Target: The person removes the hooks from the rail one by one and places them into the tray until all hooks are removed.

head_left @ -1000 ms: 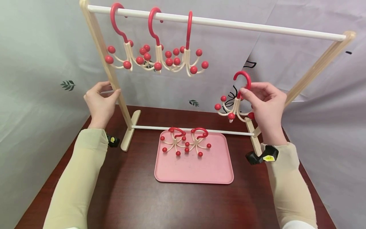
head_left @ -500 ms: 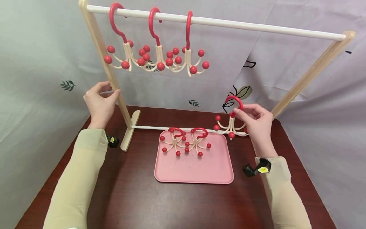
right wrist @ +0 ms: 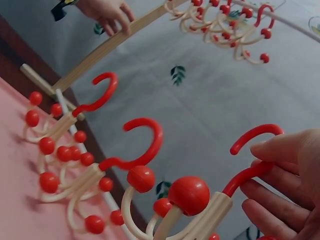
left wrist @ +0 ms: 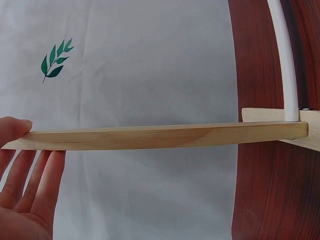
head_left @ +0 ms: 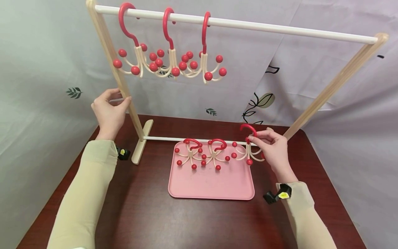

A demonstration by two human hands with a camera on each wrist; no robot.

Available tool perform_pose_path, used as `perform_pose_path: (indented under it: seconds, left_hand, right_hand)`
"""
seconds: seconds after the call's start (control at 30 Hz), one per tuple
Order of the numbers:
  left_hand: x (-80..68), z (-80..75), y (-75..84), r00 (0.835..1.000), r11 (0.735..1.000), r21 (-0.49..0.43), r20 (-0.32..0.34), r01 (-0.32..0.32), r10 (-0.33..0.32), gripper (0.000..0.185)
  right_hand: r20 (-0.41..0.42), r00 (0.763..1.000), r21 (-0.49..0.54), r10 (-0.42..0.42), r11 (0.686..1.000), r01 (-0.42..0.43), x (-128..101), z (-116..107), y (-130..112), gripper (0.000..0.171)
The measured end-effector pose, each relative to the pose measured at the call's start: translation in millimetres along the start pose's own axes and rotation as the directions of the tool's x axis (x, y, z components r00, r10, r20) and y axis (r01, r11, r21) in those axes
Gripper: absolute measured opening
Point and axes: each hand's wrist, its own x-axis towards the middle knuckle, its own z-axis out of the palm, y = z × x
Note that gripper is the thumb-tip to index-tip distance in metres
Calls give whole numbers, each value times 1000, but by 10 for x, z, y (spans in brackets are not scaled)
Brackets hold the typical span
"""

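Observation:
My right hand [head_left: 273, 148] pinches the red hook of a multi-arm hanger [head_left: 248, 150], cream-coloured with red ball tips. It overlaps the right back corner of the pink tray [head_left: 211, 185] in the head view. Thumb and fingers show on that hook [right wrist: 250, 175] in the right wrist view. Two like hangers, one at left [head_left: 190, 155] and one at its right [head_left: 214, 156], stand on the tray. My left hand [head_left: 110, 112] holds the left wooden post [head_left: 133, 114] of the rack between thumb and fingers. Its thumb lies on one side of the post [left wrist: 165, 136] in the left wrist view.
Three more hangers, the leftmost [head_left: 138, 60], the middle one [head_left: 172, 62] and the third [head_left: 203, 65], hang from the white top rod [head_left: 280, 29]. The right post [head_left: 335, 86] rises beyond my right hand. A lower rod [head_left: 161, 139] runs behind the tray. A printed cloth [head_left: 236, 86] backs the table [head_left: 149, 214].
My right hand has come down and left with its hanger, from beside the right post to the tray's right back corner. The left hand stays on its post.

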Motion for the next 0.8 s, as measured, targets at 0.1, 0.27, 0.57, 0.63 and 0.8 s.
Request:
perform_pose_path:
  seconds: [0.1,0.27,0.57,0.63,0.8]
  left_hand:
    - [2,0,-3,1000,1000,1,-1,-2,2,35]
    - [11,2,-10,1000,1000,-2,1,-5,5,34]
    - [27,6,-10,1000,1000,-4,8,-4,4,32]
    - [27,6,-8,1000,1000,-6,8,-2,2,33]
    - [19,6,0,1000,1000,-10,13,13,-12,34]
  right_hand:
    - [13,999,-35,30,999,-30,-46,7,75,31]
    - [10,998,-62,60,996,-60,-89,30,195,32]
    - [-1,996,-35,90,995,-90,-106,130,378,27]
    - [5,994,-31,108,994,-108,-109,152,410,27]
    - [-12,989,-46,144,988,-145,-115,201,475,29]
